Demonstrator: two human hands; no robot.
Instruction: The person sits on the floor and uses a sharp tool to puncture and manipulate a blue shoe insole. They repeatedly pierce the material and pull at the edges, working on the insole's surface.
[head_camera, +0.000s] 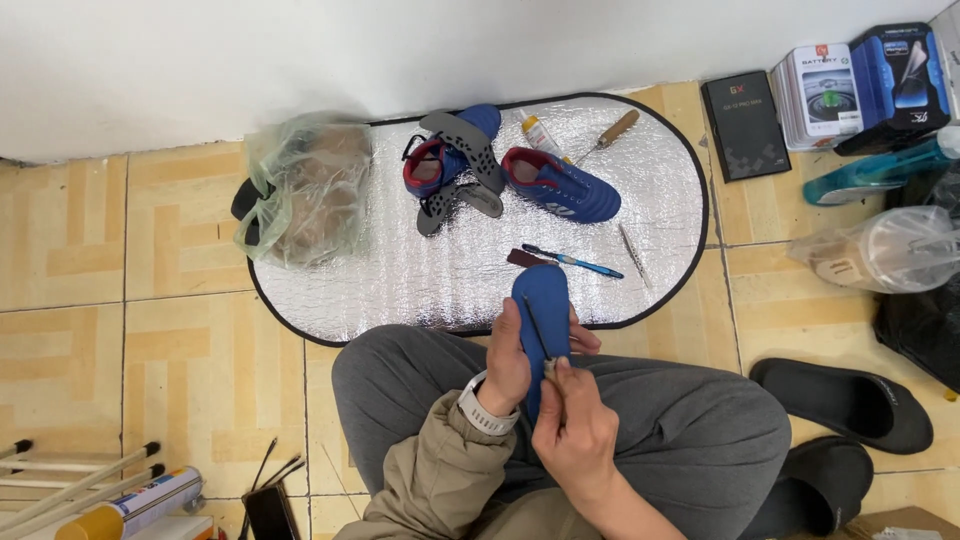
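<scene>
My left hand (508, 360) grips a blue insole (541, 300) by its left edge, holding it over my lap with the toe end pointing away. My right hand (575, 425) pinches a thin dark brush (536, 328) that rests along the insole's surface. On the silver oval mat (660, 180) ahead lie two blue shoes (560, 185) with red lining, the left shoe (445, 160) under two grey perforated insoles (465, 150). A blue pen (572, 261) and a small dark red piece (525, 258) lie just beyond the insole.
A plastic bag (305, 190) sits at the mat's left end. A glue tube (540, 133), a wooden-handled awl (610, 133) and a thin needle (632, 252) lie on the mat. Boxes (820, 95) line the wall at right; black slippers (845, 405) lie by my right knee.
</scene>
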